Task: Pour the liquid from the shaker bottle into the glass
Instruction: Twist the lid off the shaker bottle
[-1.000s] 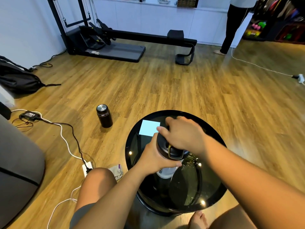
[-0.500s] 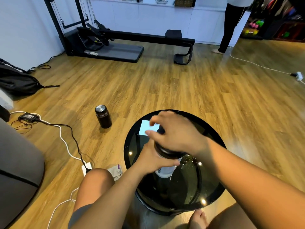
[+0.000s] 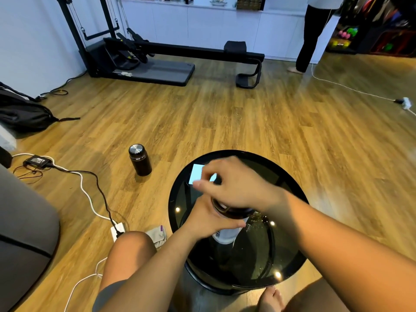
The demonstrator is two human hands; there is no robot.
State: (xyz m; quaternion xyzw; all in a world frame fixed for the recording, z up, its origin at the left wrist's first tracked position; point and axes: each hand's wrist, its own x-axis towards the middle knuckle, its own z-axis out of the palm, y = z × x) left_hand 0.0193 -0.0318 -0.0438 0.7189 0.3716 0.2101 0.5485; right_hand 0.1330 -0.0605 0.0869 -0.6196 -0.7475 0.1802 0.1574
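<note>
Round black glass desk (image 3: 290, 176), seen from above. Near its centre, upright shaker bottle (image 3: 227, 233), white-bodied, dark lid (image 3: 231, 211) on or only just loosened. Left hand (image 3: 209, 219) wrapped around the bottle's body; right hand (image 3: 234, 188) cupped over the lid, blurred, seemingly mid-twist. No glass clearly visible. Early stage, judging by this: opening underway, nothing poured yet.

The shaker bottle (image 3: 227, 233) stands up on the round black surface (image 3: 290, 255). It has a white body with dark letters and a dark lid (image 3: 231, 213). The glass cannot be made out.
</note>
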